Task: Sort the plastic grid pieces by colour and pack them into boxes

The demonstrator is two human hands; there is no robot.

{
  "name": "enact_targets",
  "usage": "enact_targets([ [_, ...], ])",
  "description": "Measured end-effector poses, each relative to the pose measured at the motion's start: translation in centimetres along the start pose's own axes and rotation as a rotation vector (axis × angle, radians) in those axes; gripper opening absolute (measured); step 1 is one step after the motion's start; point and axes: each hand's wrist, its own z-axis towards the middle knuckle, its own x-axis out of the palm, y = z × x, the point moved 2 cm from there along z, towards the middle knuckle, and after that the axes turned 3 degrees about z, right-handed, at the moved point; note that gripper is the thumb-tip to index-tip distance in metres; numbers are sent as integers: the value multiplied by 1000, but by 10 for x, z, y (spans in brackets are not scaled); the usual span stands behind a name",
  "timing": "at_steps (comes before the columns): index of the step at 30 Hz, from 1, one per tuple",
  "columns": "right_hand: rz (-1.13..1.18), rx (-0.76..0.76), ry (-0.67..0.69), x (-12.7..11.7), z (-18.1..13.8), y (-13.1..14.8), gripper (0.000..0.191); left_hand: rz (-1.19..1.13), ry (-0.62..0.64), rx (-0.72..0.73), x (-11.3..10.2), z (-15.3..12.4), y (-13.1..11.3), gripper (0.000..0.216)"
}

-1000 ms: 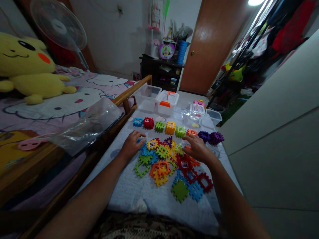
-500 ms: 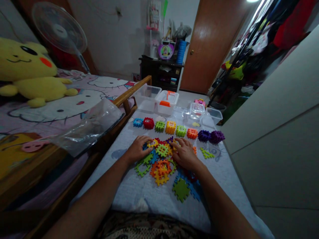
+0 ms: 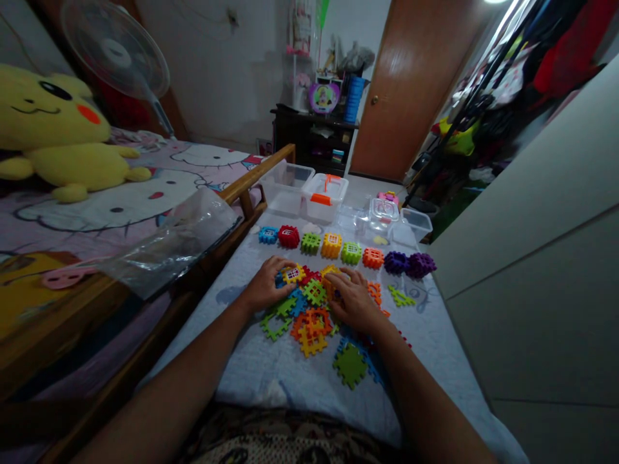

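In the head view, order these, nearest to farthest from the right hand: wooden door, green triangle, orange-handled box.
1. Green triangle: right of the right hand.
2. Orange-handled box: ahead, slightly left.
3. Wooden door: farthest ahead, rightward.

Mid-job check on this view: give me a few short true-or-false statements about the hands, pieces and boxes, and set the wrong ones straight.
1. The left hand is at the yellow window piece. True.
2. The right hand is on the stuffed toy. False: the right hand is over the loose pieces.
3. A purple block ends the row of blocks on the right. True.
4. The orange-latched box stands nearer than that row. False: the orange-latched box stands beyond it.
5. The green triangle lies right of the right hand. True.
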Motion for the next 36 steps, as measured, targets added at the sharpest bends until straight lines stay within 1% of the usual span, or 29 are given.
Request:
enact_targets([
  [4,38,-25,29,3,3,-1,49,-30,-47,-14,-1,0,1,39],
  [7,34,-34,0,3,3,-2,50,-33,-58,-12,-1,0,3,40],
  [10,26,-8,-13,0,2,-2,49,-33,-66,-10,0,0,3,42],
  [12,44,13,-6,-3,1,-2,43,-33,-71,-6,-1,0,2,42],
  [15,110,26,-2,-5,-2,-3,28,-30,-76,4,-1,0,1,42],
  [18,179,23,-20,-7,-5,-4,17,-30,-81,14,0,0,0,43],
  [22,272,58,-85,-13,-7,-6,12,-74,-94,-3,2,0,1,50],
  [25,313,81,-200,-20,-8,-10,11,-101,-93,-24,3,-1,2,53],
  [27,289,86,-286,-23,-9,-13,11,-83,-86,-29,3,-1,2,54],
  [28,257,86,-307,-23,-10,-14,11,-66,-82,-30,3,-1,2,54],
  [30,168,79,-275,-22,-11,-15,9,-28,-77,-31,3,-1,1,54],
  [32,100,57,-163,-19,-13,-15,7,4,-73,-32,2,-1,1,54],
  [34,90,41,-57,-17,-16,-16,13,24,-73,-32,2,-1,1,54],
  [36,101,46,-13,-18,-18,-18,21,34,-76,-35,2,-1,1,53],
])
